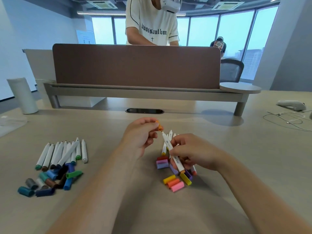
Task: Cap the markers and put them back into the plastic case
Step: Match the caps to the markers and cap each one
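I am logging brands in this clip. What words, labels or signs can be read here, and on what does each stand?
"arker": on the white marker held in the right hand; fingers hide the start of the word.
Small dark logo higher on that barrel: too small to read.
Gothic lettering on the T-shirt of the person behind the divider: roughly "vossaullom", uncertain.
Wall notice: blurred, unreadable.

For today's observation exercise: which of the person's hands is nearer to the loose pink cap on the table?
Right. The right hand is just above the pink cap, holding a marker; the left hand is farther up-left, holding an orange cap.
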`<state>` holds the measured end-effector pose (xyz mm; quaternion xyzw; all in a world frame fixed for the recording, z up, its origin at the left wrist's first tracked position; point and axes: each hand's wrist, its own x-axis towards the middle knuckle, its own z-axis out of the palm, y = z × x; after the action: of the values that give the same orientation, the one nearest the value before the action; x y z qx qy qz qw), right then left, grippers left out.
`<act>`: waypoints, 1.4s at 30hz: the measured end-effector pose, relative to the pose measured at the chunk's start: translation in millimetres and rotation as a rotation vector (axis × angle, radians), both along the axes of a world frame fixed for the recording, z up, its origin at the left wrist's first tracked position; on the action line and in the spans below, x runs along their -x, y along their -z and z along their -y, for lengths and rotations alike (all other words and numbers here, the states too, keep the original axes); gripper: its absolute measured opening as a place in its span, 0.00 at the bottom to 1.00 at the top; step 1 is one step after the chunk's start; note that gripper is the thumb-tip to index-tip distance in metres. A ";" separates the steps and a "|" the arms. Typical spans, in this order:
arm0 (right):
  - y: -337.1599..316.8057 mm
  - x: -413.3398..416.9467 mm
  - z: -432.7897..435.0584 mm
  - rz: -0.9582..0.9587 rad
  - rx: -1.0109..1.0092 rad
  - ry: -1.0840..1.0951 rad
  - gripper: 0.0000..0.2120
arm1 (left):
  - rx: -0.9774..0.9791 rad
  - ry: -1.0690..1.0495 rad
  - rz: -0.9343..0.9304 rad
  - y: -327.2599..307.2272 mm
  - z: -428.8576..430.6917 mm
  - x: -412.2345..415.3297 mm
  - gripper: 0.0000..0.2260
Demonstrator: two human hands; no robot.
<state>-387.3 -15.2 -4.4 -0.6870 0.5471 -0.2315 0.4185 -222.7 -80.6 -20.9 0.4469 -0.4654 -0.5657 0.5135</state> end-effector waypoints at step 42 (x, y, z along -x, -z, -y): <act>15.5 51.5 36.5 -0.493 0.308 0.489 0.08 | 0.135 0.022 0.364 3.0 -18.0 32.3 0.09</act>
<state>-438.8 -51.8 -19.8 -0.6262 0.7378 -0.2319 0.0985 -255.1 -62.7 -23.9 0.5013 -0.5923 -0.4485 0.4435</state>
